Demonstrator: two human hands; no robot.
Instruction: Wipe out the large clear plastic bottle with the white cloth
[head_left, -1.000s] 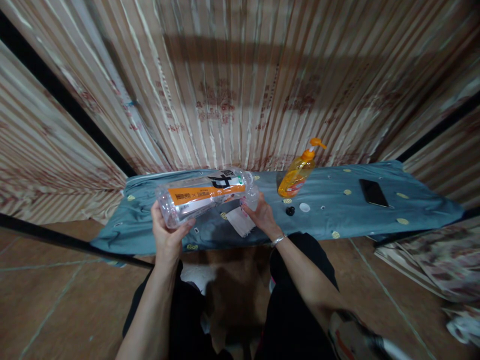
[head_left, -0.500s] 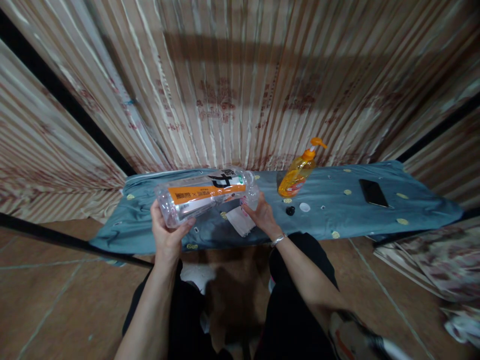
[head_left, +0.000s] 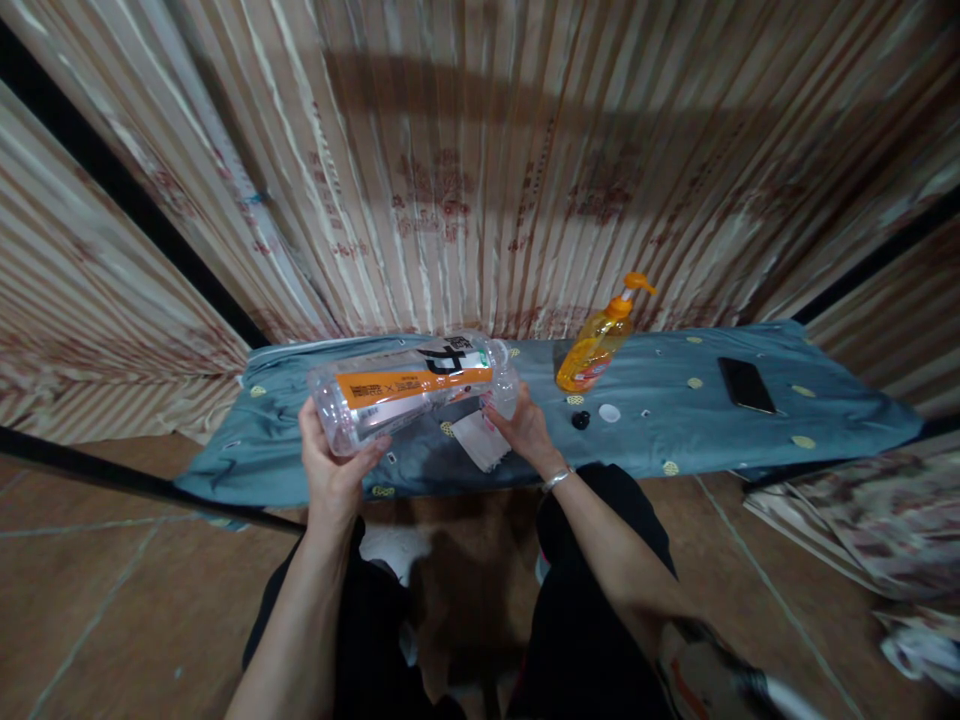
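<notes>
A large clear plastic bottle (head_left: 397,388) with an orange, white and black label lies sideways in the air between my hands, above the front of the cloth-covered surface. My left hand (head_left: 339,470) is wrapped round its left end, thumb on the near side. At its right end, my right hand (head_left: 523,430) grips with the fingers partly hidden behind the clear plastic. Below the bottle, close to my right fingertips, is a white packet or folded paper (head_left: 480,442) with pink print. I cannot tell whether the fingers touch it.
An orange pump bottle (head_left: 592,350) stands at the back, right of my hands. Nearer lie a small black cap (head_left: 580,420) and a white disc (head_left: 610,413). A dark phone (head_left: 746,385) rests further right on the blue cloth (head_left: 652,430). Striped curtains (head_left: 465,200) hang behind.
Both hands keep their hold on the plastic bottle, almost unmoved. The camera view has shifted very slightly.
</notes>
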